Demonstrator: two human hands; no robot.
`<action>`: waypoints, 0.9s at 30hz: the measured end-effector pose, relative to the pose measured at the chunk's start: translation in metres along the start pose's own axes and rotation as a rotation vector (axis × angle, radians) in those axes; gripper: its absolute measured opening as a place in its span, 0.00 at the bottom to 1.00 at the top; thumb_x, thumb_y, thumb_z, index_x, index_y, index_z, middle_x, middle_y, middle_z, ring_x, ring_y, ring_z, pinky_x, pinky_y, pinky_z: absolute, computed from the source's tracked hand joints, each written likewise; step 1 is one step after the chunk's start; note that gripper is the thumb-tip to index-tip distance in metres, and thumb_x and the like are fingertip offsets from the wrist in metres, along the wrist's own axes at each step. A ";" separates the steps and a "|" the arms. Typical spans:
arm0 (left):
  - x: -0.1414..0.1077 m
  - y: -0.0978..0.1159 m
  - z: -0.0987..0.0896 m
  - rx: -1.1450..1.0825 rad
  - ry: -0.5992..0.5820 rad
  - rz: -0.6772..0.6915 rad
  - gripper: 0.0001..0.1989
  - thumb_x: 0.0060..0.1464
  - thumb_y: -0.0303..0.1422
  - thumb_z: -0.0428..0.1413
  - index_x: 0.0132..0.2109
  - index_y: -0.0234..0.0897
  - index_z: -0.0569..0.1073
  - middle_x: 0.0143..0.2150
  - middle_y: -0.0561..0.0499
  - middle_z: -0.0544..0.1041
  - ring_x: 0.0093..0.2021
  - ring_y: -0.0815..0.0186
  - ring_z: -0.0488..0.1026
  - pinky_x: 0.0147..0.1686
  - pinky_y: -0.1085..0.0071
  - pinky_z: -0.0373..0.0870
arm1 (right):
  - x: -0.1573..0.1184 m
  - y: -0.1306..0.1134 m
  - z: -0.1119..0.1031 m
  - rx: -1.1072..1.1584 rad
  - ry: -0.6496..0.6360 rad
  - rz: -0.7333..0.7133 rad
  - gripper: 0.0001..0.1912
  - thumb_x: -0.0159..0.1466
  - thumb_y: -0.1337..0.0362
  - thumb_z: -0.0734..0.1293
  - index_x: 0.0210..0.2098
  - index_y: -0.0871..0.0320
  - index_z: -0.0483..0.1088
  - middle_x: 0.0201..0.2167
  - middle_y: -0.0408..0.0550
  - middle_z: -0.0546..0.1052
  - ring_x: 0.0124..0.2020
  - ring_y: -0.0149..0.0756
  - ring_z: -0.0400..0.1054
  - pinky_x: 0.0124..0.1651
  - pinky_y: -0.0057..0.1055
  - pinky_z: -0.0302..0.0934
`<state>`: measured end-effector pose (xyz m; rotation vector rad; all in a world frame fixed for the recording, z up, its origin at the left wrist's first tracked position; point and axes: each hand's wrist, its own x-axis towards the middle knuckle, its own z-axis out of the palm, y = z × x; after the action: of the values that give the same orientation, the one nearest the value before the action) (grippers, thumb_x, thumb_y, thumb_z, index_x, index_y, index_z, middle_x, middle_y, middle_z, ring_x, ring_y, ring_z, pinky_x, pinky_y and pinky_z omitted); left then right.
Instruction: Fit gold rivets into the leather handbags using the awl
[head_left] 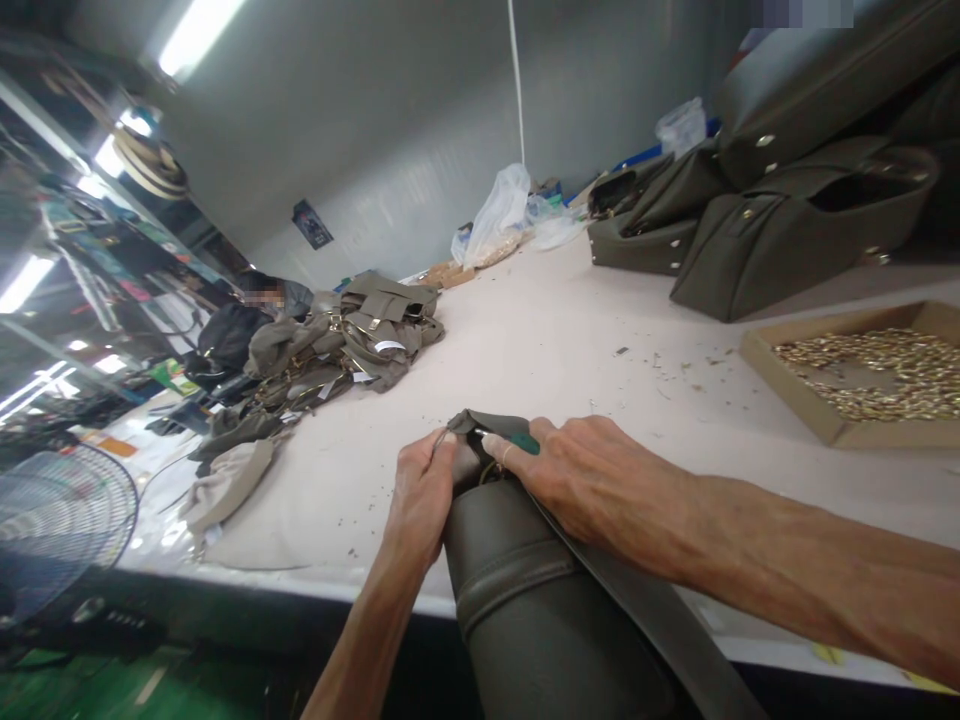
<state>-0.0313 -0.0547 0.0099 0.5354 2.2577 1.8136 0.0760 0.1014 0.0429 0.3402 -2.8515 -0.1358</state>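
Note:
A dark olive handbag [517, 590] lies in front of me, its near part reaching over the table's front edge. My left hand [420, 490] is closed on the bag's far end, thumb and fingers pinching the material there. In my right hand [577, 470] is a tool with a green handle [525, 441]; its thin metal tip points left at the bag's far end, between the two hands. A brass-coloured ring [491, 470] shows just below the tip. What exactly the tip touches is too small to tell. A wide strap [645, 610] runs down beneath my right forearm.
A shallow cardboard box [795, 400] of small gold-coloured metal pieces stands at the right. Behind it sit several dark bags [795, 230]. Olive bags [367, 330] are heaped at the left, with a person behind them. A fan [60, 530] stands at the left edge.

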 end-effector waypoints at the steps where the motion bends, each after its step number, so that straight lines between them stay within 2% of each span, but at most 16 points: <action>1: 0.002 -0.001 0.000 0.008 0.000 -0.002 0.14 0.54 0.42 0.54 0.34 0.34 0.73 0.26 0.54 0.72 0.26 0.72 0.66 0.26 0.78 0.61 | 0.002 0.001 -0.001 0.001 -0.013 -0.010 0.22 0.64 0.72 0.60 0.58 0.59 0.63 0.32 0.53 0.73 0.26 0.39 0.69 0.24 0.29 0.48; 5: 0.008 -0.001 0.000 -0.081 -0.037 -0.053 0.14 0.47 0.41 0.60 0.32 0.33 0.71 0.23 0.55 0.70 0.24 0.71 0.65 0.24 0.78 0.60 | 0.004 0.003 0.005 0.035 0.019 0.003 0.25 0.65 0.70 0.59 0.62 0.56 0.59 0.33 0.52 0.73 0.25 0.37 0.68 0.24 0.29 0.48; 8: 0.010 0.001 -0.001 -0.151 -0.037 -0.062 0.17 0.44 0.43 0.62 0.33 0.32 0.72 0.25 0.53 0.73 0.25 0.70 0.68 0.25 0.76 0.63 | 0.000 0.004 0.010 0.143 0.041 0.056 0.24 0.67 0.67 0.58 0.62 0.51 0.59 0.33 0.50 0.74 0.27 0.37 0.69 0.27 0.29 0.52; 11: 0.009 0.002 -0.003 -0.221 -0.014 -0.098 0.18 0.44 0.44 0.63 0.36 0.33 0.75 0.29 0.51 0.77 0.29 0.66 0.72 0.28 0.75 0.67 | -0.007 0.007 0.013 0.290 0.030 0.092 0.25 0.66 0.68 0.58 0.62 0.50 0.59 0.34 0.49 0.75 0.32 0.38 0.71 0.33 0.31 0.58; 15: 0.006 0.001 -0.006 -0.305 0.119 -0.172 0.21 0.40 0.39 0.66 0.42 0.34 0.76 0.36 0.49 0.80 0.35 0.63 0.76 0.35 0.72 0.71 | -0.015 0.009 0.020 0.389 0.041 0.059 0.28 0.65 0.68 0.59 0.64 0.51 0.56 0.38 0.50 0.75 0.37 0.40 0.72 0.39 0.35 0.62; 19: 0.004 0.001 -0.008 -0.298 0.024 -0.145 0.24 0.45 0.39 0.64 0.50 0.35 0.74 0.46 0.45 0.78 0.45 0.60 0.75 0.43 0.71 0.70 | -0.015 0.007 0.025 0.393 0.065 0.050 0.26 0.65 0.68 0.59 0.63 0.54 0.57 0.41 0.52 0.74 0.38 0.40 0.72 0.38 0.35 0.63; 21: 0.004 0.001 -0.007 -0.251 0.079 -0.126 0.25 0.46 0.39 0.64 0.52 0.38 0.72 0.50 0.47 0.77 0.47 0.62 0.74 0.45 0.72 0.70 | -0.015 0.005 0.025 0.340 0.061 0.074 0.25 0.65 0.68 0.59 0.62 0.53 0.57 0.40 0.51 0.74 0.34 0.39 0.71 0.34 0.33 0.62; 22: 0.003 0.002 -0.007 -0.224 0.090 -0.107 0.24 0.47 0.39 0.64 0.52 0.39 0.72 0.50 0.47 0.77 0.47 0.62 0.74 0.44 0.73 0.70 | -0.015 0.003 0.024 0.301 0.064 0.088 0.26 0.65 0.68 0.59 0.62 0.52 0.57 0.39 0.50 0.73 0.31 0.38 0.71 0.31 0.32 0.60; 24: 0.003 0.003 -0.004 -0.195 0.038 -0.058 0.21 0.48 0.41 0.63 0.48 0.38 0.74 0.45 0.49 0.78 0.41 0.65 0.75 0.39 0.75 0.70 | -0.017 0.001 0.023 0.226 0.080 0.101 0.27 0.65 0.68 0.59 0.63 0.50 0.55 0.38 0.49 0.73 0.26 0.34 0.68 0.27 0.29 0.55; 26: 0.004 0.004 -0.001 -0.215 -0.042 -0.046 0.18 0.49 0.43 0.62 0.43 0.36 0.75 0.38 0.49 0.79 0.35 0.66 0.75 0.34 0.75 0.70 | -0.018 0.000 0.021 0.181 0.104 0.069 0.28 0.65 0.69 0.59 0.64 0.51 0.54 0.38 0.49 0.72 0.25 0.32 0.66 0.25 0.28 0.52; 27: 0.005 0.004 0.001 -0.229 -0.044 -0.065 0.18 0.48 0.43 0.63 0.42 0.35 0.75 0.35 0.49 0.79 0.33 0.65 0.75 0.32 0.75 0.70 | -0.019 0.000 0.021 0.169 0.114 0.045 0.29 0.65 0.70 0.59 0.64 0.52 0.54 0.39 0.50 0.72 0.25 0.32 0.67 0.25 0.27 0.51</action>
<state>-0.0344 -0.0511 0.0141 0.4496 1.9808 1.9720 0.0881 0.1073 0.0180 0.3059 -2.7611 0.1301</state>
